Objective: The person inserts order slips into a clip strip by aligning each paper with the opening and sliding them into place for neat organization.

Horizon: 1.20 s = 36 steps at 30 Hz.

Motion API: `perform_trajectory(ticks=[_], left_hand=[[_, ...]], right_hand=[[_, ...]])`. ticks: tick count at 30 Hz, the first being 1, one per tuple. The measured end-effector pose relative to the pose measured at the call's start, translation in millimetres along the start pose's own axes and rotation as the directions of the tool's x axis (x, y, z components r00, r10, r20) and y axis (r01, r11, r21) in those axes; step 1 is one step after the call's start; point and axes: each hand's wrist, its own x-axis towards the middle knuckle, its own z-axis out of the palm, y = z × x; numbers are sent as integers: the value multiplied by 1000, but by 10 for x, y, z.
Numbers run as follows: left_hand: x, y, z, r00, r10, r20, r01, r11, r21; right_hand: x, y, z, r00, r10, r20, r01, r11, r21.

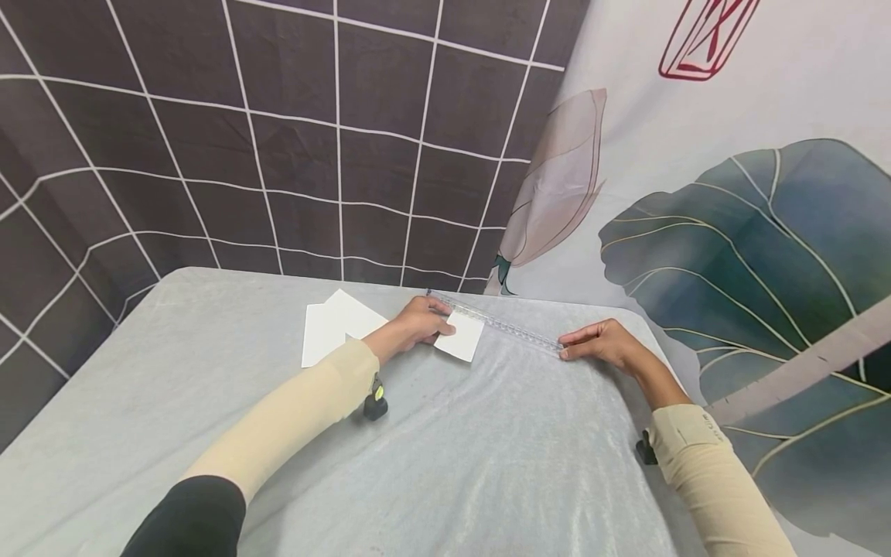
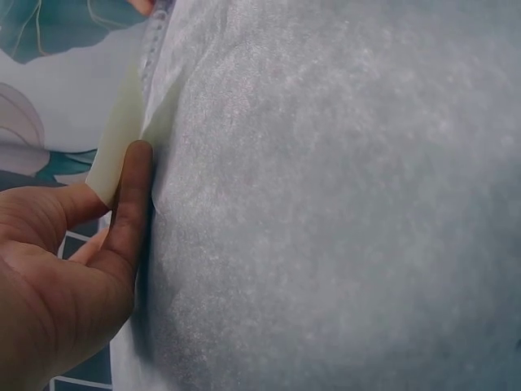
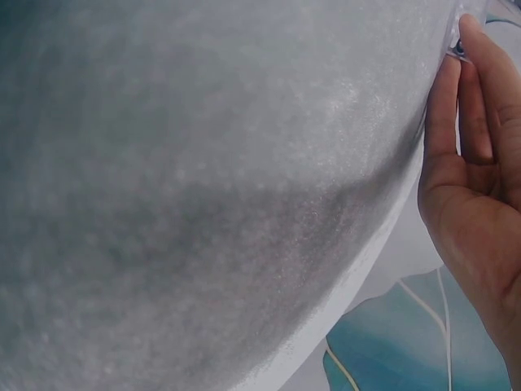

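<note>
A clear ruler [image 1: 515, 329] slants across the back of the table, its right end lower in the head view. My right hand [image 1: 604, 342] pinches that right end between thumb and fingers. With the thumb on top, my left hand [image 1: 420, 321] pinches a small white paper piece [image 1: 462, 337], beside the ruler's left end. Whether the left fingers also touch the ruler is hidden. In the left wrist view the paper [image 2: 122, 138] stands between thumb and fingers. More white paper [image 1: 322, 331] lies left of my left hand, partly covered by the wrist.
A pale grey cloth [image 1: 445, 464] covers the table. Behind it hangs a dark curtain [image 1: 292, 155] with white grid lines. To the right is a white curtain [image 1: 640, 116] with leaf prints, close to the table's right edge.
</note>
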Motion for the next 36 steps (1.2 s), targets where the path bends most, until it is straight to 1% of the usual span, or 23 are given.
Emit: perform_trajectory(ticks=[6, 17, 21, 28, 36], left_hand=[[20, -5, 13, 1000, -1, 0, 1, 1000, 2], [2, 14, 39, 1000, 1, 14, -1, 1000, 17], [-2, 13, 54, 1000, 7, 9, -7, 1000, 28], [3, 6, 71, 1000, 14, 10, -14, 1000, 22], [-21, 15, 112, 1000, 21, -3, -21, 999, 32]], right_hand=[[-4, 1, -2, 1000, 0, 0, 0, 1000, -6], [-7, -2, -5, 1000, 1, -1, -1, 1000, -4], [-2, 4, 2, 1000, 7, -1, -7, 1000, 0], [5, 17, 9, 1000, 12, -2, -12, 1000, 18], [10, 27, 3, 1000, 20, -2, -20, 1000, 23]])
